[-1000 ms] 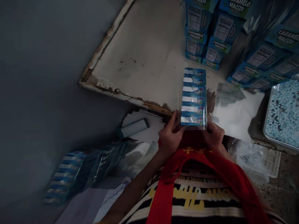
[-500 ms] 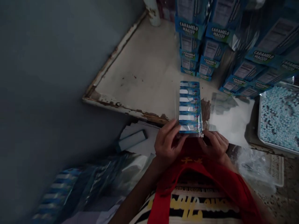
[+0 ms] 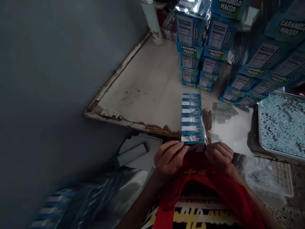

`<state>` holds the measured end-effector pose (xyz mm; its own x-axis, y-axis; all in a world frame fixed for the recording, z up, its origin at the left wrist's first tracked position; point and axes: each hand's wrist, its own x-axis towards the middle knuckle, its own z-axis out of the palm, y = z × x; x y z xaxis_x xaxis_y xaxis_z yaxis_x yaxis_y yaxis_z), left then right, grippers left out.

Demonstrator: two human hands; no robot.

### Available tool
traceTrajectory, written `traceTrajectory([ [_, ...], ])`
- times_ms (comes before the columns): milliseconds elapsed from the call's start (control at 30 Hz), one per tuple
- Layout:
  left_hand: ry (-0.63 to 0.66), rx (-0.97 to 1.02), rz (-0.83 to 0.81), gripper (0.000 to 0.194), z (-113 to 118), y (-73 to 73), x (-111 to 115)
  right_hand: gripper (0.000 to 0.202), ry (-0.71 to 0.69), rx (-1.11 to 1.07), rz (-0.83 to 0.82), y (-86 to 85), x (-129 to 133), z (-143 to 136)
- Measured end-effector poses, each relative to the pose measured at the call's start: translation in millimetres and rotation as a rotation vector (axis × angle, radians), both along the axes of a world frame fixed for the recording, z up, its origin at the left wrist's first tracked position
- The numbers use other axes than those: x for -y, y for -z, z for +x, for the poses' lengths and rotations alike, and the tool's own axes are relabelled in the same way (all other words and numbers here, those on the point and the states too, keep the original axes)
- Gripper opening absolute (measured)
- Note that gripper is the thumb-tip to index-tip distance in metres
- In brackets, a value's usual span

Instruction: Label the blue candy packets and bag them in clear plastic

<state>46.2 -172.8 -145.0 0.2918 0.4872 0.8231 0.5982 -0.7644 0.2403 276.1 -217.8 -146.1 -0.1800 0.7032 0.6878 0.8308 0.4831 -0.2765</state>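
Observation:
A row of several small blue boxes with white panels (image 3: pixel 191 120) lies on the worn table near its front edge, inside a clear plastic bag (image 3: pixel 204 129). My left hand (image 3: pixel 169 156) is closed, its fingers pinching the bag's near edge just below the nearest box. On the other side, my right hand (image 3: pixel 219 155) is closed on the bag's near right corner. The open end of the bag, between my hands over the red apron (image 3: pixel 202 171), is hard to make out.
Stacks of blue boxes (image 3: pixel 190 49) wrapped in plastic stand at the back right. A metal tray of pale blue candies (image 3: pixel 283 124) is at the right, beside a clear sheet (image 3: pixel 232 127). A white can (image 3: pixel 152 24) stands at the back; crumpled plastic (image 3: pixel 259 171) lies lower right.
Both hands have drawn closer together in height at the bag's near end, and my left fingers have come down off the side of the boxes. The camera view has shifted slightly.

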Motion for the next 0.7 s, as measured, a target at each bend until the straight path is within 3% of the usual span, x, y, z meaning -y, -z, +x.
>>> traceTrajectory([
  [133,-0.075,0.099,-0.032,0.033,0,17.8,2,0.013,0.044,-0.079,-0.078,4.0,-3,1],
  [267,-0.205,0.337,-0.511,0.059,3,47.6,11,0.028,0.138,-0.126,-0.281,22.4,-5,0],
  [367,-0.193,0.377,-0.769,0.055,6,61.3,16,0.010,0.121,-0.110,-0.315,37.0,-6,-3],
  [567,-0.229,0.339,-0.687,0.035,12,66.1,17,0.020,0.090,-0.149,-0.209,48.2,-7,-13],
  [700,-0.185,0.341,-0.681,0.028,5,59.3,19,0.028,0.111,-0.162,-0.203,41.9,-4,-14],
])
